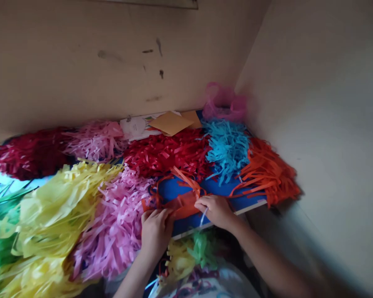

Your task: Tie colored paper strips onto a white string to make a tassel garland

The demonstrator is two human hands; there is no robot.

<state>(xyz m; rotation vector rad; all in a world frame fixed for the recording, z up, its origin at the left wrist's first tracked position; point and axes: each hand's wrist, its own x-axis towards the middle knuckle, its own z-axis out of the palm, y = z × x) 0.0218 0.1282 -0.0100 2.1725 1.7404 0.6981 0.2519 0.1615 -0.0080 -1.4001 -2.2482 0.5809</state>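
An orange strip of fringed tissue paper stretches across the blue tabletop between my two hands. My left hand is closed on its left end, beside the pink fringe pile. My right hand pinches the right end, where loose orange strips stick up and away. A thin white string hangs below the right fingers, over the table edge. My fingertips are partly hidden, and the dim light blurs fine detail.
Around lie piles of fringed paper: pink, yellow, red, blue and orange. Brown envelopes and a pink plastic bag sit by the wall. Yellow and green paper lies below the edge.
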